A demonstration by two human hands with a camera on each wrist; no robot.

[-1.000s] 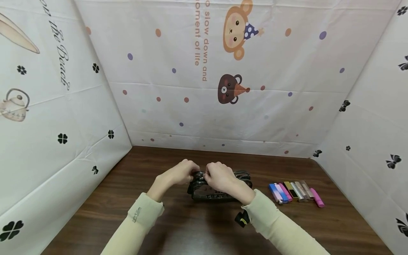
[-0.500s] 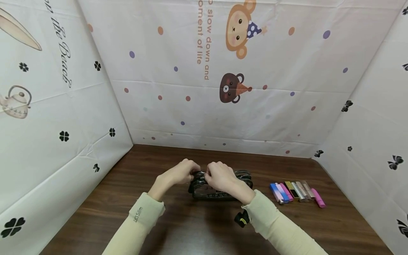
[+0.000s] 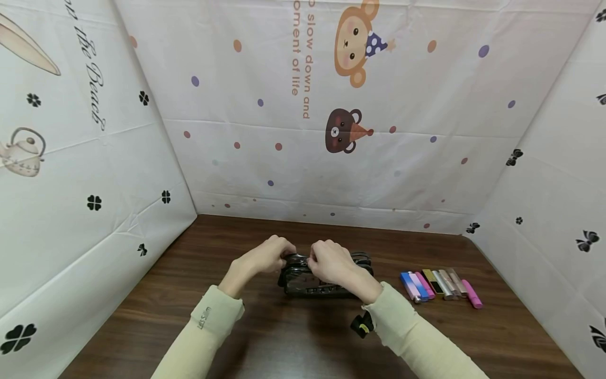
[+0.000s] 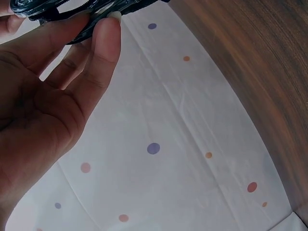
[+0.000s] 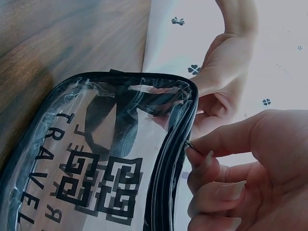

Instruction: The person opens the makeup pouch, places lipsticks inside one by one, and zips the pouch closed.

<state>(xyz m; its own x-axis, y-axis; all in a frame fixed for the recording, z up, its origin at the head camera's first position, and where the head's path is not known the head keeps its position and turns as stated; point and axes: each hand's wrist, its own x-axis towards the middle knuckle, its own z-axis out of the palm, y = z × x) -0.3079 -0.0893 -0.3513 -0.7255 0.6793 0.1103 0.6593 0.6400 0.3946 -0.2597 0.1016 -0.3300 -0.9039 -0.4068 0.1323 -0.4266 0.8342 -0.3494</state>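
A clear travel pouch (image 3: 303, 287) with black trim and printed letters stands on the table under both hands. At its left end, my left hand (image 3: 266, 257) pinches the black-trimmed edge (image 4: 103, 10) between thumb and fingers. My right hand (image 3: 333, 263) is at the pouch's top; in the right wrist view its thumb and index finger pinch a small zipper pull (image 5: 190, 144) beside the dark zipper (image 5: 166, 168). Through the clear side (image 5: 72, 113) a black strap-like shape shows. In the head view the right hand hides part of the pouch's top.
On the brown wooden table (image 3: 213, 326), to the right of the pouch, lies a row of several small tubes and sticks (image 3: 440, 284), with a pink tube (image 3: 471, 293) at its right end. Printed white sheets (image 3: 265, 121) enclose the back and sides.
My right hand has shifted slightly to the right along the pouch's top, widening the gap between the hands. The left hand keeps its hold at the left end.
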